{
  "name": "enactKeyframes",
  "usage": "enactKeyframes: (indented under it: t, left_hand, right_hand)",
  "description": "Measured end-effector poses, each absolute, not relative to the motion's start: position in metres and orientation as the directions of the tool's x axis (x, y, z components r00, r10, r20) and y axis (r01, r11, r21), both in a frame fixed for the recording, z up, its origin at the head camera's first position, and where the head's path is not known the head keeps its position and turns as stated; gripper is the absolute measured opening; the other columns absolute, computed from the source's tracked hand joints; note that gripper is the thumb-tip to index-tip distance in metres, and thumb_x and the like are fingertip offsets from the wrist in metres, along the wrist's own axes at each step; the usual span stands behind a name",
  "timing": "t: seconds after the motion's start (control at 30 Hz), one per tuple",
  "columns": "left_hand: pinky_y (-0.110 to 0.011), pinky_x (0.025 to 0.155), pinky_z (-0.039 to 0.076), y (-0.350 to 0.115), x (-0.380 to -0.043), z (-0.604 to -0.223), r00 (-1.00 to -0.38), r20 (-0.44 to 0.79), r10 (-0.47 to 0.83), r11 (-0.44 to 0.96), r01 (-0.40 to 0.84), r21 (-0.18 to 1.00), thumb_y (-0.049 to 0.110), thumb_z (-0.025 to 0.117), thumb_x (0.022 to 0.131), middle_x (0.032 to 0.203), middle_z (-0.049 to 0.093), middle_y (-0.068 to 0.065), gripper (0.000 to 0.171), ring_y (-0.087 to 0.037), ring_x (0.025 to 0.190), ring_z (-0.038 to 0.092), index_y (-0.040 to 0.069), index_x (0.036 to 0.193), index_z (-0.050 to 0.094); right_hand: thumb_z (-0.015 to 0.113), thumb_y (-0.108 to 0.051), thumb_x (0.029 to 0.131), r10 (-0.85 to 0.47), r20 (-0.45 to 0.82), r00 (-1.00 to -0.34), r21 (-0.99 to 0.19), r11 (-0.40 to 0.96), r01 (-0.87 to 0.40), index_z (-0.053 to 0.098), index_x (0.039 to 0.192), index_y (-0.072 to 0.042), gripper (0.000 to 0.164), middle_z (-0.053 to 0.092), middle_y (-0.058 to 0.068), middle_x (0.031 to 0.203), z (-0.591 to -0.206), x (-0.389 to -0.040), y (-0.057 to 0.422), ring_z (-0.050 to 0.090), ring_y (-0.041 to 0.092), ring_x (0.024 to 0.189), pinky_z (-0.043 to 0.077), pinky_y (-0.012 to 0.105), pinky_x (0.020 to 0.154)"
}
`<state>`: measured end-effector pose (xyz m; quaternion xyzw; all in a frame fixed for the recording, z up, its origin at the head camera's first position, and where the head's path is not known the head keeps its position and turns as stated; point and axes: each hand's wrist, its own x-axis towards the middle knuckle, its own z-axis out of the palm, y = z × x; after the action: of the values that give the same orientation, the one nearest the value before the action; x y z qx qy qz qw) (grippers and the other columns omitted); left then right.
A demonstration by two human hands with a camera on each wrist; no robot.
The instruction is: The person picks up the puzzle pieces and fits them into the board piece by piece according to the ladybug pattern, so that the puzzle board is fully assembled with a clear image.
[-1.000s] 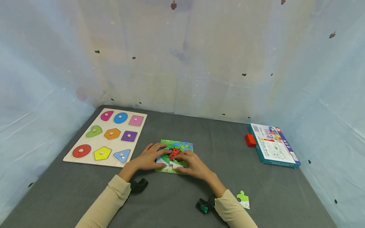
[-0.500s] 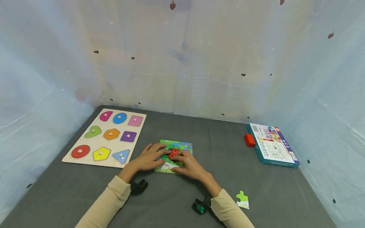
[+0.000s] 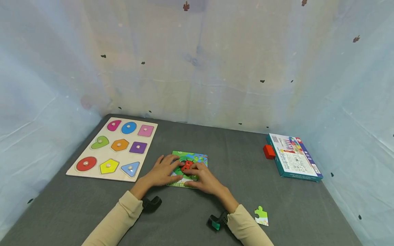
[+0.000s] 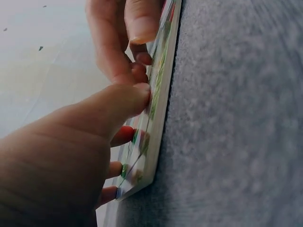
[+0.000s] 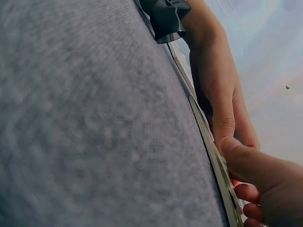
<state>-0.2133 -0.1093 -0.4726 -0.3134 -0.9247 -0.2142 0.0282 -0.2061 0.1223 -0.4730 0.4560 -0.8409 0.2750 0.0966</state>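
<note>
A ladybird jigsaw puzzle (image 3: 197,157) in a flat tray lies on the grey table between both hands. My left hand (image 3: 160,171) rests on its left side, fingers spread over the picture. In the left wrist view, that thumb lies on the near part of the puzzle (image 4: 161,104) and several fingertips touch the surface. From the right, my right hand (image 3: 204,178) touches the lower middle with thumb and fingertips, close to the left thumb. The right wrist view shows the right thumb (image 5: 241,158) beside the left hand (image 5: 218,90). The fingers hide part of the ladybird.
A loose green jigsaw piece (image 3: 261,216) lies at the right front. On the left sits a wooden shape board (image 3: 123,160) with knobbed coloured pieces. A red block (image 3: 269,152) stands beside a teal-edged box (image 3: 295,159) at the right. Cloth walls (image 3: 197,85) surround the table.
The right hand has shifted slightly left over the puzzle, and the gap in the picture near its thumb no longer shows. The left thumb has moved slightly right.
</note>
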Motion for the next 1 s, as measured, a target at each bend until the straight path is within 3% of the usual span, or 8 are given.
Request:
enactKeyframes:
  t: [0.17,0.33,0.73,0.87,1.0]
  left_hand:
    - [-0.064,0.105,0.012,-0.108,-0.214,-0.475,-0.801,0.193,0.567,0.712,0.595,0.373,0.046,0.059,0.088,0.14,0.039,-0.01,0.046,-0.03,0.135,0.026,0.021,0.126,0.054]
    - [-0.064,0.105,0.012,-0.107,-0.214,-0.474,-0.801,0.19,0.568,0.718,0.595,0.362,0.046,0.06,0.088,0.14,0.038,-0.01,0.046,-0.03,0.135,0.026,0.022,0.126,0.054]
    - [-0.066,0.103,0.012,-0.102,-0.213,-0.471,-0.768,0.227,0.599,0.702,0.64,0.311,0.042,0.057,0.091,0.149,0.03,-0.011,0.044,-0.039,0.135,0.023,0.017,0.127,0.055]
    - [-0.061,0.106,0.014,-0.099,-0.213,-0.474,-0.718,0.251,0.649,0.662,0.696,0.278,0.033,0.055,0.093,0.146,0.036,-0.015,0.043,-0.039,0.136,0.024,0.006,0.127,0.052]
    - [-0.056,0.107,0.021,-0.095,-0.213,-0.473,-0.691,0.234,0.684,0.611,0.718,0.334,0.021,0.055,0.094,0.142,0.038,-0.022,0.052,-0.035,0.134,0.031,-0.006,0.135,0.04]
  right_hand:
    - [0.068,-0.026,0.086,-0.637,0.444,-0.63,-0.379,0.503,-0.776,0.062,0.12,-0.008,0.039,0.056,0.009,0.108,-0.472,-0.207,0.125,0.047,0.024,0.103,0.036,0.044,0.089]
    - [0.066,-0.024,0.087,-0.555,0.43,-0.713,-0.383,0.603,-0.7,0.058,0.126,-0.006,0.044,0.048,0.021,0.127,-0.476,-0.209,0.131,0.035,0.041,0.123,0.029,0.06,0.096]
    - [0.062,-0.03,0.09,-0.559,0.33,-0.761,-0.402,0.646,-0.649,0.052,0.133,-0.011,0.048,0.039,0.022,0.138,-0.475,-0.208,0.133,0.028,0.043,0.13,0.025,0.064,0.098]
    - [0.06,-0.032,0.091,-0.559,0.302,-0.772,-0.391,0.666,-0.635,0.05,0.135,-0.013,0.048,0.037,0.021,0.14,-0.475,-0.208,0.131,0.029,0.043,0.13,0.025,0.063,0.098]
    - [0.059,-0.032,0.092,-0.566,0.279,-0.776,-0.385,0.674,-0.63,0.049,0.136,-0.013,0.049,0.036,0.021,0.14,-0.474,-0.208,0.131,0.029,0.041,0.13,0.026,0.063,0.098]
